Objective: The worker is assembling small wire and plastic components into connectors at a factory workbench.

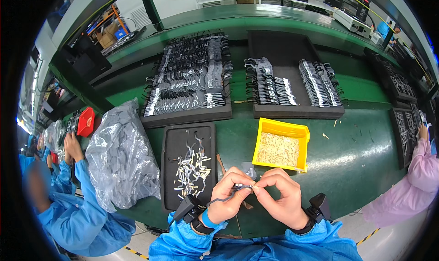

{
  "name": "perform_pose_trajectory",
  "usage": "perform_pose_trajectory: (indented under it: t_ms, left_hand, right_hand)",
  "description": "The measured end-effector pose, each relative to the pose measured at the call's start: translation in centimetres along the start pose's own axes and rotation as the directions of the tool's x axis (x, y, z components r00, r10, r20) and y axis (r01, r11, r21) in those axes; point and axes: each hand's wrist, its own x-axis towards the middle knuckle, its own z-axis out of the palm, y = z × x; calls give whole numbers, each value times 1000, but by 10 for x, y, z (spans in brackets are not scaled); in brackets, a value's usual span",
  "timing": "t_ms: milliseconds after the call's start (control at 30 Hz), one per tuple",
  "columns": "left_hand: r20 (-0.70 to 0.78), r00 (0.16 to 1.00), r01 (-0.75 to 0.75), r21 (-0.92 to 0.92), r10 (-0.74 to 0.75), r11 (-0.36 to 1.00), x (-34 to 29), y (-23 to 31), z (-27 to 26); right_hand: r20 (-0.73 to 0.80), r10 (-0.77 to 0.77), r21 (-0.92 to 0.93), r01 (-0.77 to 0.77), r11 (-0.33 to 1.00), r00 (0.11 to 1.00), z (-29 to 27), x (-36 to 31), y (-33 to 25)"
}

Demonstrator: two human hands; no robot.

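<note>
My left hand (pixel 224 201) is closed on a thin dark grey cable (pixel 216 200), whose tail hangs down toward the wrist. The cable's end points right, to where my right hand (pixel 284 198) pinches with thumb and forefinger. The fingertips of both hands nearly meet there. What lies between the right fingertips is tiny and mostly hidden. Just beyond the hands stands a yellow bin (pixel 284 127) filled with small cream-coloured pieces (pixel 278 150). Left of my hands, a black tray (pixel 168 144) bears a loose heap of short cables with pale ends (pixel 193 168).
A clear bag of grey parts (pixel 121 156) bulges at the left. Two black trays (pixel 190 118) (pixel 299 111) with rows of cables stand farther back on the green bench (pixel 356 146). Co-workers in blue (pixel 77 215) and pink (pixel 402 192) sit on either side.
</note>
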Motion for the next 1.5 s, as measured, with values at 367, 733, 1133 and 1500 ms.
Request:
perform_pose_trajectory:
  t_ms: [367, 733, 1133, 1500]
  left_hand:
    - [9, 995, 96, -206, -96, 974, 0, -1, 1]
    - [-6, 991, 119, -398, -132, 910, -2, -5, -2]
    - [-12, 983, 159, -433, -182, 887, -2, -1, -2]
    - [-24, 967, 219, -434, -254, 874, -2, 7, -3]
  right_hand:
    - [76, 33, 73, -39, 997, 997, -2, -1, 4]
    - [73, -11, 76, 5, 997, 997, 3, -2, 6]
    - [139, 89, 349, -133, 928, 986, 10, -8, 18]
    - [62, 55, 308, -71, 949, 997, 14, -13, 24]
